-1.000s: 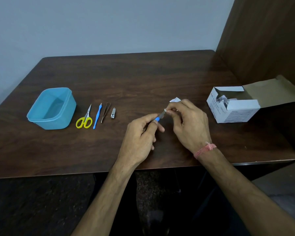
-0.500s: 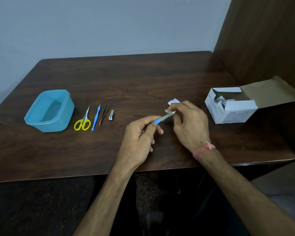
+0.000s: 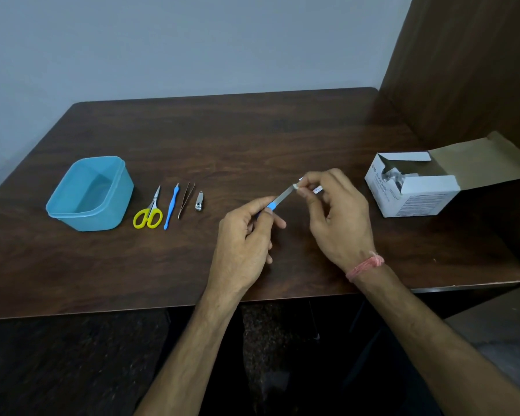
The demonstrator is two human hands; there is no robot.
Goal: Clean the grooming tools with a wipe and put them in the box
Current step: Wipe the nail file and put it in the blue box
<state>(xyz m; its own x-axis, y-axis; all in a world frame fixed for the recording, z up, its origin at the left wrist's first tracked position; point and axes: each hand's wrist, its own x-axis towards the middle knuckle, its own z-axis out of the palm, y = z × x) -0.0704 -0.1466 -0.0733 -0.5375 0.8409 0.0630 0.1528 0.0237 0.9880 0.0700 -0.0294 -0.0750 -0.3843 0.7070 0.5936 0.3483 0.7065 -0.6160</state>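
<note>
My left hand (image 3: 243, 235) grips the blue handle of a metal nail file (image 3: 282, 196) above the table's middle. My right hand (image 3: 336, 217) pinches a small white wipe (image 3: 296, 185) around the file's tip. To the left lie yellow-handled scissors (image 3: 149, 213), a blue cuticle tool (image 3: 171, 205), tweezers (image 3: 186, 196) and a small nail clipper (image 3: 199, 201), side by side. Further left stands the open blue plastic box (image 3: 72, 211), with nothing seen inside.
An open white cardboard carton (image 3: 415, 199) of wipe sachets sits at the right, its flap leaning toward the wooden side wall (image 3: 469, 64). A torn sachet wrapper (image 3: 317, 190) lies behind my right hand. The dark wooden table (image 3: 222, 136) ends just in front of my wrists.
My right hand has slid the wipe outward along the file, from near the blue handle to the tip, so more bare metal shows. My left hand keeps its grip.
</note>
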